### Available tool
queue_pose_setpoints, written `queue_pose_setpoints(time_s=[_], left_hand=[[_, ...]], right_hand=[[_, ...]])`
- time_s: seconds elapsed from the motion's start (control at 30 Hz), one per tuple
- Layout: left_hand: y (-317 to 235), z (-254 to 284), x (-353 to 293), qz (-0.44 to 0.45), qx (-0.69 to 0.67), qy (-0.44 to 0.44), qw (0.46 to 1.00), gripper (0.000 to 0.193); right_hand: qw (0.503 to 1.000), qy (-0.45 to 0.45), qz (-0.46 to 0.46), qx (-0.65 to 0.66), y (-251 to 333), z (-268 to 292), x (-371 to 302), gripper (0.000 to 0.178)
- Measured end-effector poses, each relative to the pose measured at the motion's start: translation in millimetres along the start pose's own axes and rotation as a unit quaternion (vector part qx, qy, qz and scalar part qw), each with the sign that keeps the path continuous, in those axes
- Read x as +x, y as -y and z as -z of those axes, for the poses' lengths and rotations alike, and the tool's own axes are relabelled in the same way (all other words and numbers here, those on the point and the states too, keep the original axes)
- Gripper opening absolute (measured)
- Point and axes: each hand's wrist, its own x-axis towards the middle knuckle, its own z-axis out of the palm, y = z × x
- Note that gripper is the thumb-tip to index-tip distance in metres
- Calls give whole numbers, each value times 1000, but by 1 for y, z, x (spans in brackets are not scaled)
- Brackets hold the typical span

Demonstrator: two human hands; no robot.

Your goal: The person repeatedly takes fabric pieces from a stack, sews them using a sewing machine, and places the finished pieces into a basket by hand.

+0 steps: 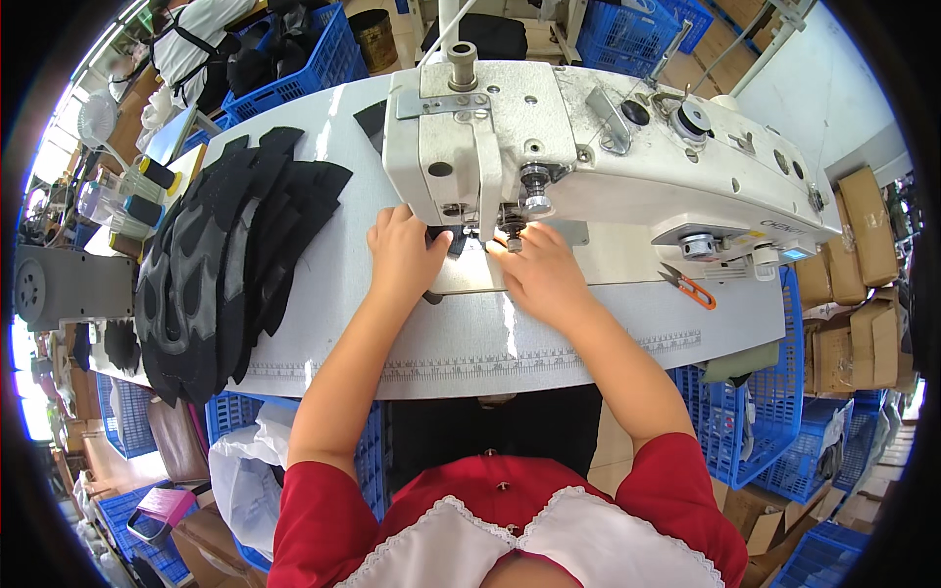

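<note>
At the white sewing machine point(480, 118), a small piece of black fabric point(458, 242) lies beneath the needle area, mostly covered by my hands and the machine head. My left hand point(402, 257) is at its left side, thumb toward the needle and fingers closed on the dark cloth. From the right, my right hand point(541, 272) pinches close beside the presser foot, its fingertips at the cloth's edge. A stack of cut black fabric pieces point(235, 265), some with shiny grey patches, is spread on the table to the left.
Orange-handled thread snips point(689, 286) lie right of my right hand on the pale table point(549, 338). A printed ruler strip point(470, 367) runs along its front edge. Thread spools point(157, 174) stand at far left. Blue crates point(755, 412) and cardboard boxes point(872, 338) surround the table.
</note>
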Motion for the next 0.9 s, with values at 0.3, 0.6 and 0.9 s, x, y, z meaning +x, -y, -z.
queue_pose_setpoints(time_s=[0.3,0.6,0.9], left_hand=[[4,-7,2,-6,12,0,1000,21],[10,-13,-1,-24,-50,-12,998,26],[14,-16,1,-24,-74,-2,997,24]], right_hand=[[1000,18,-11,6,-1,2,2,9],[1000,2,-2,-9,2,0,2,8],[1000,0,-13,1,9,3,5,8]])
